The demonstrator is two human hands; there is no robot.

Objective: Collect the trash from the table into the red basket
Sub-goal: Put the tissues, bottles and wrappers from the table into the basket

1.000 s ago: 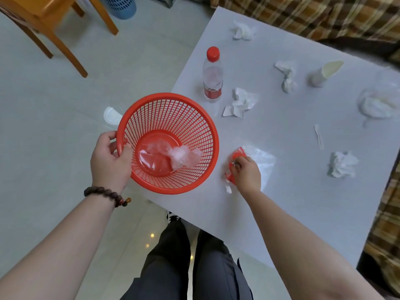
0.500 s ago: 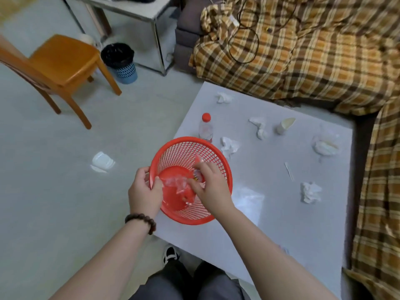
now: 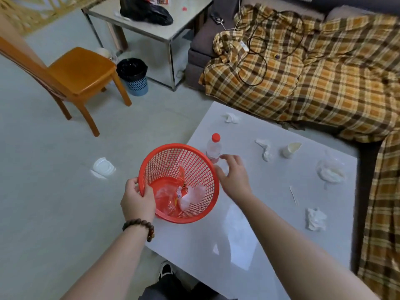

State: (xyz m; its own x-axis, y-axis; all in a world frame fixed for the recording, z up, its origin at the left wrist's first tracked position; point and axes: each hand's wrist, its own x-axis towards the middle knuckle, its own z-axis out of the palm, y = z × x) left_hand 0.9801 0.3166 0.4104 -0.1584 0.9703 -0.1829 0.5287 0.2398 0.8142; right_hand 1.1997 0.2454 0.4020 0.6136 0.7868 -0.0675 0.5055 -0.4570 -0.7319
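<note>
We see the red basket [image 3: 179, 182] held at the near left corner of the tabletop [image 3: 270, 224], its mouth tipped up and toward the far side so that its axis leans away from us; we judge this tilt presents the opening to the trash beyond it. The left hand [image 3: 137, 202] has a closed grip on the near rim, thumb inside and fingers outside, which steadies it. The right hand [image 3: 232, 177] hovers empty, fingers spread, just beside the far rim and near the upright bottle [image 3: 214, 148], whose long axis stands vertical with the red cap on top. Inside the basket lie a clear wrapper [image 3: 173, 197] and a pale wad [image 3: 191, 197]. Crumpled tissues [image 3: 315, 219], a paper cup [image 3: 291, 149] on its side, mouth pointing right, and a thin stick [image 3: 293, 194] remain scattered well apart
</note>
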